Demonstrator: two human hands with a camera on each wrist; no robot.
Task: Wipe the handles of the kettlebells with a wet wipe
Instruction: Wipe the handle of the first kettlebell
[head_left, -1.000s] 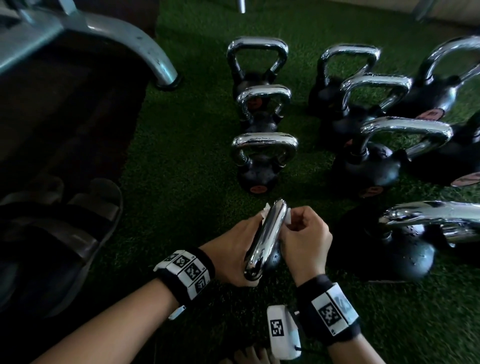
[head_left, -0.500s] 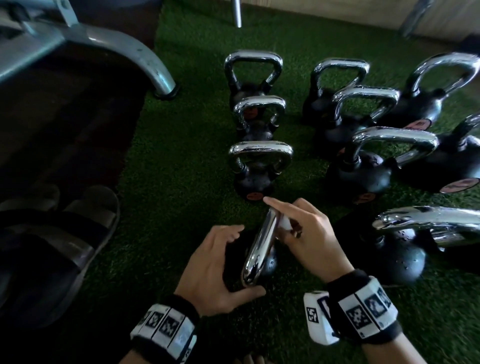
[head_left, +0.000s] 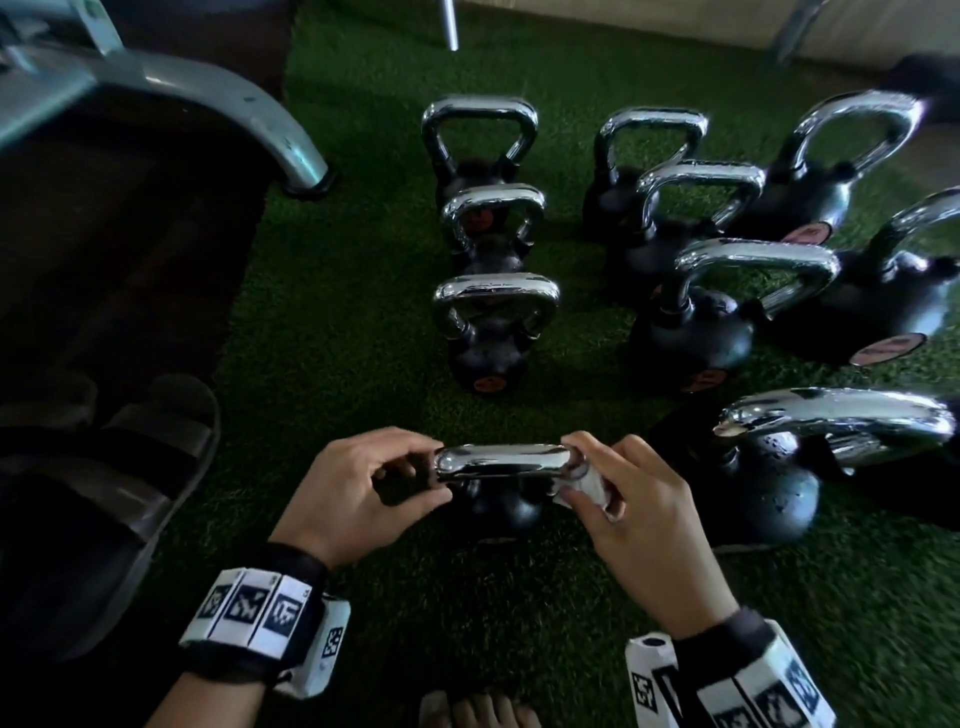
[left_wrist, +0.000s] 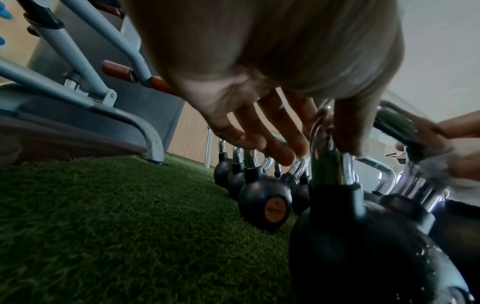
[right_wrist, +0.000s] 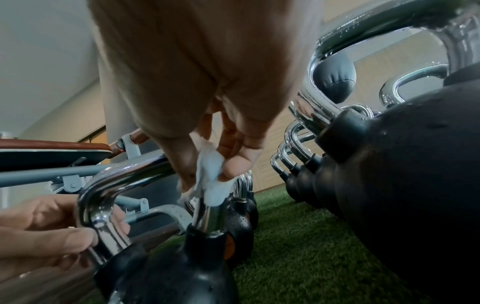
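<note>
A small black kettlebell (head_left: 498, 512) stands on the turf in front of me, its chrome handle (head_left: 501, 464) lying crosswise. My left hand (head_left: 418, 475) pinches the handle's left corner between thumb and fingers; in the right wrist view its fingers (right_wrist: 52, 232) curl round the handle's left leg. My right hand (head_left: 587, 467) grips a crumpled white wet wipe (head_left: 584, 488) and presses it on the handle's right corner. The wipe (right_wrist: 211, 185) wraps the top of the right leg in the right wrist view. Water droplets speckle the ball (left_wrist: 363, 257).
More chrome-handled kettlebells stand in a row beyond this one (head_left: 491, 332) and in a group to the right, the nearest a large wet one (head_left: 769, 499). A grey bench frame (head_left: 218, 98) and dark sandals (head_left: 119, 467) lie left. My bare toes (head_left: 483, 712) show below.
The kettlebell has turned so its handle lies crosswise instead of pointing away. My left hand moved from the ball to the handle's left corner. The right hand took the wipe to the right corner.
</note>
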